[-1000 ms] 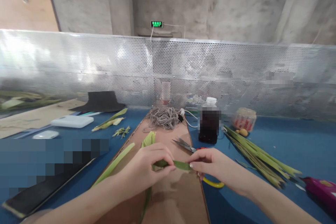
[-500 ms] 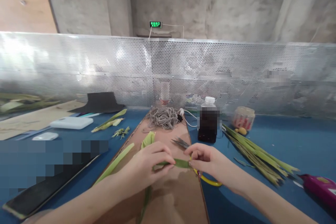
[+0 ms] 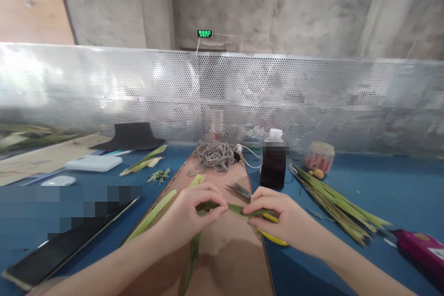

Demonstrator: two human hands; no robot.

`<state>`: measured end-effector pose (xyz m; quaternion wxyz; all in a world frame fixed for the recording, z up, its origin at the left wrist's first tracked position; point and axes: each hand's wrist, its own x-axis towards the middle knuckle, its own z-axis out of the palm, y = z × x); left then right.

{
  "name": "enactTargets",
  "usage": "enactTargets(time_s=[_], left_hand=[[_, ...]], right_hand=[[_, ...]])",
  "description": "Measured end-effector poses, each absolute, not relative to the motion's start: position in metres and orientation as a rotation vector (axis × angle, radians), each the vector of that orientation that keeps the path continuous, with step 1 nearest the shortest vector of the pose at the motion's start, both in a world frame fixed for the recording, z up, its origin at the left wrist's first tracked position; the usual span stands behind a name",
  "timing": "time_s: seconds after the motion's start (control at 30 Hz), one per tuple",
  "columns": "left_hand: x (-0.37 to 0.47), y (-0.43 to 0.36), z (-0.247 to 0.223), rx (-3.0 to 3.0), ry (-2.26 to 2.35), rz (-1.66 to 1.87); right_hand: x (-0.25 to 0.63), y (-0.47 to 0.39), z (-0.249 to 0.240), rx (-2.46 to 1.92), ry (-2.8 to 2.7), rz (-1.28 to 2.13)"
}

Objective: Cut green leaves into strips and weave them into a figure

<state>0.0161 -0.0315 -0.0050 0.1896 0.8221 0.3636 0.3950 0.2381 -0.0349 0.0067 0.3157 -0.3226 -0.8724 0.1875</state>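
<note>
Head: left fingers point(image 3: 217, 215) and right fingers point(image 3: 263, 203) pinch one leaf strip point(image 3: 236, 208) near one pair of scissors point(image 3: 242, 190).

Scissors point(image 3: 243, 191) partly hidden behind right hand point(image 3: 274, 210); magenta object point(image 3: 419, 250) cut off by right edge; dark bottle point(image 3: 273, 162) partly pixelated.

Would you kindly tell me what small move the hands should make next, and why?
I would probably bring the thumb of the right hand up against the green leaf strip: the left hand pinches it, while that thumb appears slightly below it, so a second pinch should steady the short span between them.
</note>
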Motion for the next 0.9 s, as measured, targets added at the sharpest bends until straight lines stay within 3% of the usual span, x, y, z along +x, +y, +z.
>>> enactTargets(time_s=[0.3,0.9], left_hand=[[0.0174,-0.0305,-0.0027,2.208,1.049,1.150],[0.0134,-0.0283,0.0011,2.257,1.062,1.219]], right_hand=[[0.2352,-0.0315,0.0045,-0.670,-2.205,0.155],[0.2384,-0.0298,0.0056,-0.671,-2.197,0.230]])
